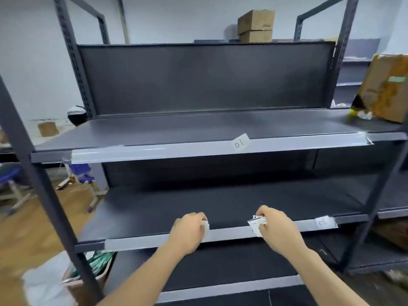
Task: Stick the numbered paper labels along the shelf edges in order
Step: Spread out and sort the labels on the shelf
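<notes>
Labels (240, 142) — two on shelf edges (132, 152), more in left hand (189, 230), right hand (276, 226).

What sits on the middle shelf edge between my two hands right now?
Only a bare stretch of the pale tape strip lies between the left hand and the right hand. No label is stuck there, as the head view shows.

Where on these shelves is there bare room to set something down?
The top dark metal shelf is bare left of the brown cardboard box. The middle dark shelf is bare too. Crowded: its grey taped edge, with the left hand holding a white paper label, the right hand gripping a label stack, and a stuck label.
</notes>
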